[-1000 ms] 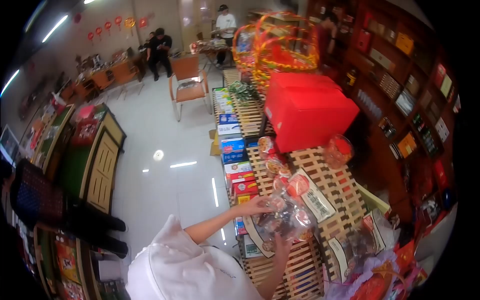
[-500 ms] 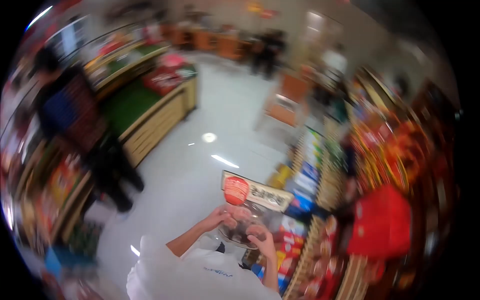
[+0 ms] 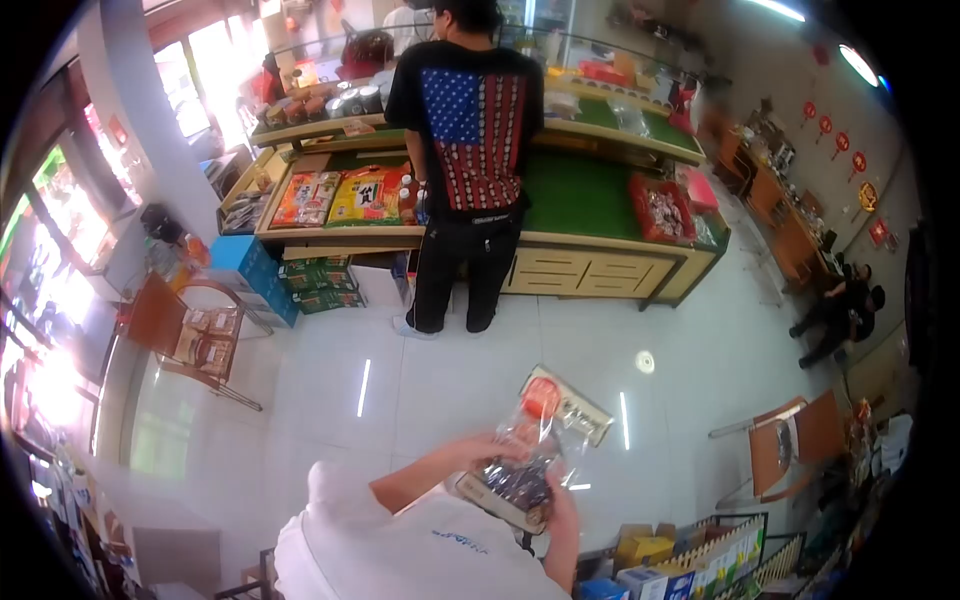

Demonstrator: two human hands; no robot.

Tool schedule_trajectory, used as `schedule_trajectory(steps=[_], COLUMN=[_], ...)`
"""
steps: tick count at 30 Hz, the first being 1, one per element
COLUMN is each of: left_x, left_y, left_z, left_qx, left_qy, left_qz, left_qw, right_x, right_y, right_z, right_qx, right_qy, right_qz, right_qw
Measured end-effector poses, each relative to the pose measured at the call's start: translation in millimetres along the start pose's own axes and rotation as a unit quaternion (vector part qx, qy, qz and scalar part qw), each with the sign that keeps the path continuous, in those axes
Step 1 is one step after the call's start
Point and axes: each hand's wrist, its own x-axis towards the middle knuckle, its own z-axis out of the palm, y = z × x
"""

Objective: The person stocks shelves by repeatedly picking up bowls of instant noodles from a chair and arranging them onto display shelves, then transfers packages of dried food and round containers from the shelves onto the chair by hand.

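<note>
A clear plastic package (image 3: 520, 480) with a cream label card, a red patch and dark contents is held in front of my white shirt, above the tiled floor. My left hand (image 3: 488, 452) grips its left side, fingers closed on the plastic. On the lower right edge, my right hand (image 3: 562, 508) holds the same package. The card's upper end sticks out beyond both hands. What exactly lies inside the package is too small to tell.
A person (image 3: 468, 150) in a black shirt with a flag print stands at a green-topped display counter (image 3: 580, 200). Brown chairs stand left (image 3: 205, 340) and right (image 3: 800, 445). Blue boxes (image 3: 250, 275) are by the counter. A slatted shelf with cartons (image 3: 700, 560) is at lower right.
The view has swung left from the slatted shelf and red box to the counter and person. Both hands have carried the package away from the shelf, over the floor.
</note>
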Motion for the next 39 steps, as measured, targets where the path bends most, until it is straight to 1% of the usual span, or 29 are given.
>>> schedule_trajectory(steps=[1,2,4,5,7,9,10,11,14,15,16,17,18,20,21,22,23,24,25,27,28,29,30,31,33,35,37,38,39], left_x=[13.0,25.6,49.1,66.3,100.1,132.2,150.3,166.8,225.0,243.3,265.7,285.9,304.7,344.7,366.0,383.3,398.0,414.0,431.4,475.3,499.1,522.0,554.3,581.3,631.0,656.8,710.8,719.0,727.3], left_y=[-12.5,-11.5,-18.7,-21.4,-26.7,-40.2,-45.6,-53.4,-69.4,-71.8,-70.8,-70.3,-67.6,-57.0,-53.0,-46.6,-37.7,-31.8,-26.3,-33.4,-42.5,-46.9,-58.8,-79.0,-118.2,-130.1,-166.7,-175.0,-185.2], left_z=[-1.2,10.5,42.4,62.2,101.7,134.1,151.2,167.3,214.6,228.2,242.3,254.9,266.0,296.1,313.8,333.7,353.6,372.2,389.1,412.5,423.8,433.4,438.8,439.2,440.6,449.3,438.8,434.8,433.8], left_qx=[0.003,0.008,-0.002,-0.001,0.043,-0.02,-0.034,-0.04,-0.033,-0.027,-0.012,0.013,0.048,0.141,0.221,0.229,0.269,0.293,0.309,0.314,0.242,0.176,0.186,0.196,0.228,0.189,0.131,0.09,0.093], left_qy=[0.023,0.029,0.065,0.068,0.104,0.041,0.023,0.013,0.014,0.015,0.021,0.026,0.039,0.015,-0.012,-0.036,-0.096,-0.163,-0.201,-0.286,-0.288,-0.284,-0.252,-0.216,-0.126,-0.1,-0.141,-0.157,-0.146], left_qz=[0.0,0.004,-0.079,-0.08,-0.139,-0.144,-0.151,-0.16,-0.187,-0.192,-0.187,-0.171,-0.153,-0.062,0.037,0.017,0.114,0.209,0.188,0.136,0.069,0.002,-0.053,-0.105,-0.173,-0.38,-0.419,-0.449,-0.465], left_qw=[1.0,1.0,0.995,0.994,0.984,0.989,0.988,0.986,0.982,0.981,0.982,0.985,0.986,0.988,0.974,0.973,0.951,0.919,0.91,0.895,0.924,0.942,0.948,0.951,0.95,0.9,0.888,0.875,0.868], right_x=[-0.3,-0.2,33.3,43.3,26.0,-12.7,-12.3,-4.6,17.5,10.2,6.7,2.6,0.5,-1.2,-4.1,-8.8,-14.1,-8.9,-14.6,-23.7,-29.1,-26.0,-23.3,-14.6,17.6,57.6,70.2,62.1,65.8], right_y=[-10.7,-20.8,-21.9,-28.9,-57.6,-115.6,-118.8,-124.2,-139.3,-159.0,-184.6,-207.3,-224.3,-258.5,-274.8,-290.1,-300.7,-298.4,-301.0,-317.7,-340.4,-356.5,-372.2,-377.6,-383.1,-334.2,-334.5,-359.2,-352.2], right_z=[-3.7,-18.8,-77.2,-107.8,-140.5,-142.0,-162.6,-185.6,-268.9,-279.3,-290.0,-292.6,-302.9,-327.1,-338.0,-351.9,-371.3,-400.2,-421.3,-440.7,-442.1,-450.8,-459.7,-480.4,-511.2,-573.5,-609.6,-592.2,-603.6], right_qx=[-0.028,-0.048,-0.035,-0.025,0.021,0.027,0.017,0.014,0.015,0.022,-0.052,-0.125,-0.117,-0.188,-0.176,-0.143,-0.115,-0.112,-0.1,-0.21,-0.179,-0.165,-0.152,-0.156,-0.044,0.05,0.006,0.044,0.059], right_qy=[0.015,-0.028,-0.036,-0.039,-0.062,-0.007,0.008,0.006,0.021,0.03,0.096,0.158,0.164,0.213,0.235,0.218,0.207,0.284,0.33,0.446,0.435,0.427,0.418,0.414,0.436,0.391,0.408,0.43,0.432], right_qz=[0.001,-0.014,0.0,0.008,0.029,0.051,-0.009,-0.008,-0.008,-0.01,-0.027,-0.042,-0.043,-0.269,-0.271,-0.368,-0.462,-0.414,-0.411,-0.343,-0.334,-0.306,-0.277,-0.217,-0.207,-0.127,-0.09,-0.172,-0.158], right_qw=[1.0,0.998,0.999,0.999,0.997,0.998,1.0,1.0,1.0,0.999,0.994,0.979,0.979,0.92,0.917,0.893,0.854,0.858,0.844,0.799,0.817,0.835,0.851,0.87,0.875,0.91,0.908,0.885,0.886])
